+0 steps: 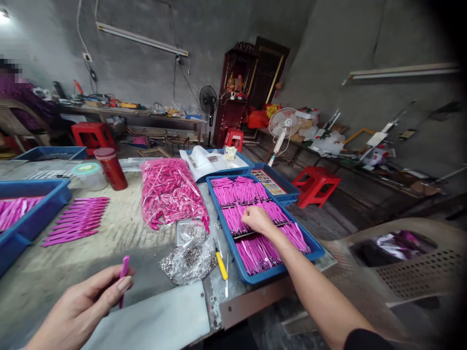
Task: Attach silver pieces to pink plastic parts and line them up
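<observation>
My left hand (85,304) pinches a slim magenta plastic piece (124,268) upright between thumb and fingers, above the near edge of the table. To the right, my right hand (257,219) is over a blue tray (223,224), its fingers closed and turned down among rows of magenta strips (251,255). What those fingertips hold, if anything, is hidden. A row of similar magenta pieces with darker red ends (78,222) lies on the table at the left. Between my hands sits a clear bag of small metal parts (189,260), beside a yellow-handled tool (221,266).
A large clear bag of dark pink parts (170,189) stands mid-table. Behind it are a red-brown jar (111,170) and a lidded tub (89,177). Another blue tray (54,193) is at the left edge. A plastic chair (408,262) stands close on the right.
</observation>
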